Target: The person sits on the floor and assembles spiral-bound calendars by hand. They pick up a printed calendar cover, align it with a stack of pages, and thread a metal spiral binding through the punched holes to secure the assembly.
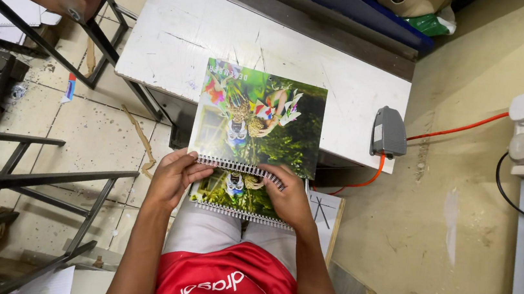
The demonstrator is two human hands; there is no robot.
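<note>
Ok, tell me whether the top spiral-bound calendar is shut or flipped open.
Cannot tell: the top calendar shows one picture sheet, its wire binding under both hands, left hand and right hand.

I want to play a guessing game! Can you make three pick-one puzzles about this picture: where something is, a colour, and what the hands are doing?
1. Where is the grey box with the orange cable?
A on the white table's edge
B on the lap
C on the floor

2. What colour is the shirt?
A blue
B red
C yellow

3. What do the hands hold?
A nothing
B a cup
C wire-bound picture calendars

Answers:
A, the grey box sits at the white table corner.
B, the shirt is red.
C, left hand and right hand grip the calendars.
</note>
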